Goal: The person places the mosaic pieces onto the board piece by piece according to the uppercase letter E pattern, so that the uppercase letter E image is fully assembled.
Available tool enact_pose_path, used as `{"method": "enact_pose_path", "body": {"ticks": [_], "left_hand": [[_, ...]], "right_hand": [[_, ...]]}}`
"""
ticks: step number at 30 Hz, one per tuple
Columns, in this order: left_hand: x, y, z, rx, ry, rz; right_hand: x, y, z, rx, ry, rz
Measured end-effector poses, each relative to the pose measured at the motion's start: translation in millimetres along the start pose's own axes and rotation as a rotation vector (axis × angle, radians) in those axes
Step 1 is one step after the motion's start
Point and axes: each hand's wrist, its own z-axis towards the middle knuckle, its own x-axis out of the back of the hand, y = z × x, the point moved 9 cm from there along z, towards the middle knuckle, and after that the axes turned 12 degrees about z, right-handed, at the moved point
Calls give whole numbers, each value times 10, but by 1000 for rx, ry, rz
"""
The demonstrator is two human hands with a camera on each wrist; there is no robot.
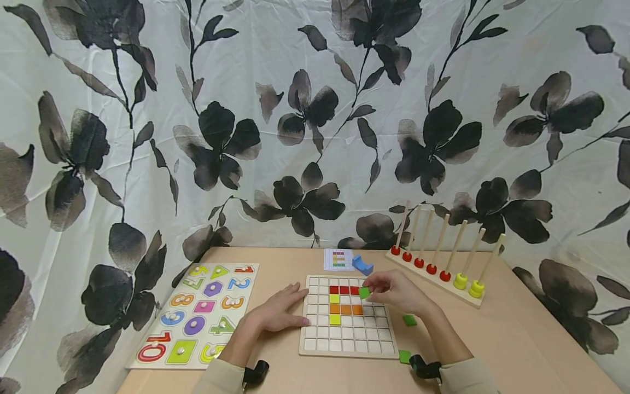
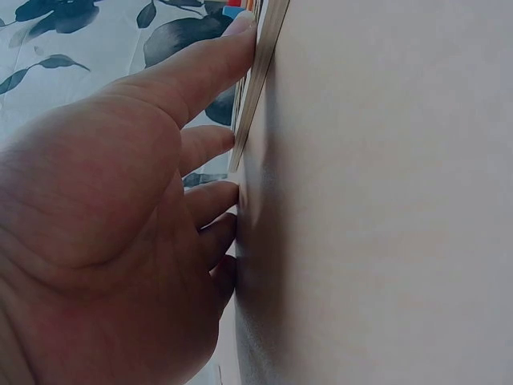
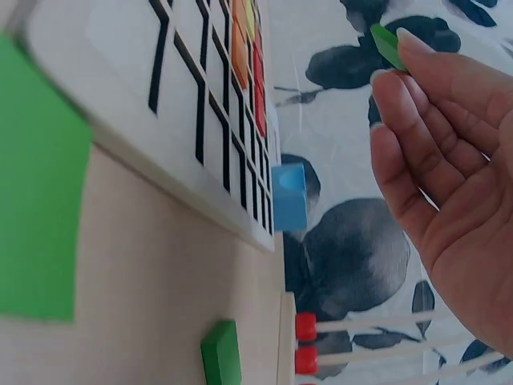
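A wooden grid board [image 1: 315,345] lies on the table with red, yellow and orange square tiles set in some of its cells. My right hand [image 1: 391,290] pinches a green tile [image 1: 364,293] between thumb and fingertips over the board's upper right part; the right wrist view shows this green tile [image 3: 388,48] held clear of the board. My left hand [image 1: 278,311] rests at the board's left edge, its thumb and a finger touching the rim, fingers fairly straight. Two more green tiles lie on the table, a nearer tile [image 1: 404,357] and a farther tile [image 1: 410,320], right of the board.
Behind the board are a pattern card [image 1: 337,260] and a blue curved block [image 1: 362,266]. A number-and-shape puzzle board [image 1: 197,314] lies at left. At back right stands a peg rack [image 1: 438,273] with red and yellow-green beads. A floral cloth [image 1: 305,137] hangs behind the table.
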Motion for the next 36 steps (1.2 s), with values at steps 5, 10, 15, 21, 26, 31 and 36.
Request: {"method": "enact_pose_path", "body": {"ticks": [5,10,15,21,26,31,36], "left_hand": [[-14,-9,-2,5,-3,4],[-20,-2,-11,7,-8,-3],[-15,1,-15,7,-8,-4],[-2,4,-11,2,-1,4],[-12,-1,-10,3,-1,8],[-10,-4,-15,8,-5,7],[-6,-20,-13,16,-6,8]], "right_hand": [[-96,-62,48,20,11,-27],[-230,-108,78,13,-22,-44],[-364,-114,122,14,-62,-75],[-551,-147,186,35,-128,-89],[-747,-105,217,-19,-206,-106],[-899,-91,227,-23,-266,-144],[-1026,-94,231,2,-344,-182]]}}
